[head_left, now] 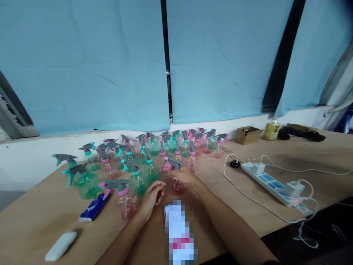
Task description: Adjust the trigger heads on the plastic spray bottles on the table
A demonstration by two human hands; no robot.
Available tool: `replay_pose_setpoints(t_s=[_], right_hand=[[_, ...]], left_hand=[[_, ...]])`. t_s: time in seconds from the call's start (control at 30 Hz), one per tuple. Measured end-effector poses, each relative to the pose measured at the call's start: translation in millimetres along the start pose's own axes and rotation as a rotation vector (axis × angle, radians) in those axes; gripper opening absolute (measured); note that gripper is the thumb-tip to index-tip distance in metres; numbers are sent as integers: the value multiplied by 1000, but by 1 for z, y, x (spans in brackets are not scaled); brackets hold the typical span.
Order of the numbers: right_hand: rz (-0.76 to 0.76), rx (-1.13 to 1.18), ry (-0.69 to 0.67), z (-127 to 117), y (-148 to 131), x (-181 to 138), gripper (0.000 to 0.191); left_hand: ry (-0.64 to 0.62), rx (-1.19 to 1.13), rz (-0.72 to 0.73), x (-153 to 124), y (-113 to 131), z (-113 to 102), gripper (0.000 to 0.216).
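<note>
Roughly two dozen spray bottles [143,162] on the desk [275,147], green and pink mixed; exact count unclear where crowded. One power strip [273,183] with two white plugs [259,168]. One cardboard box [247,134]. One yellow bottle [271,130]. One blue packet [93,208]. Two hands [153,197].

Your view is lit mainly by daylight filtering through the blue blinds [110,66], which cast a cool, soft, even tone. Shadows on the table [303,154] are faint and diffuse. Note the wide-angle distortion: the window frames bow and lean at both edges. Detail is soft throughout, the spray bottles [143,158] slightly smeared. A pixelated block [180,232] masks the lower centre.
</note>
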State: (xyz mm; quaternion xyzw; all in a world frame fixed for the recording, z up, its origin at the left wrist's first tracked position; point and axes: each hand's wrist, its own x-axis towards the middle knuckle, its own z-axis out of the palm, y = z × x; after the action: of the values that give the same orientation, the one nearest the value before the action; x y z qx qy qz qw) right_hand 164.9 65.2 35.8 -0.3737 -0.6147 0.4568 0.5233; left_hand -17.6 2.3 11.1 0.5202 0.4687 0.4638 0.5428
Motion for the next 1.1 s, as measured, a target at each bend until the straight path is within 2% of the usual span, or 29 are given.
replay_pose_setpoints(t_s=[0.1,0.4,0.53,0.8,1.0,1.1], right_hand=[[-14,-14,-2,-1,-3,-1,8],[77,31,17,2,-12,-4,1],[53,24,-21,1,-10,-4,3],[58,-12,32,2,-10,-5,8],[-26,6,-65,-2,-5,-2,9],[13,-10,-31,0,-6,-3,10]], left_hand=[[-1,12,1,0,1,0,30],[-5,9,0,1,-1,0,29],[-11,17,5,2,-4,-2,28],[-5,4,1,0,1,0,27],[2,19,-9,-1,3,1,28],[1,25,-22,-1,2,1,30]])
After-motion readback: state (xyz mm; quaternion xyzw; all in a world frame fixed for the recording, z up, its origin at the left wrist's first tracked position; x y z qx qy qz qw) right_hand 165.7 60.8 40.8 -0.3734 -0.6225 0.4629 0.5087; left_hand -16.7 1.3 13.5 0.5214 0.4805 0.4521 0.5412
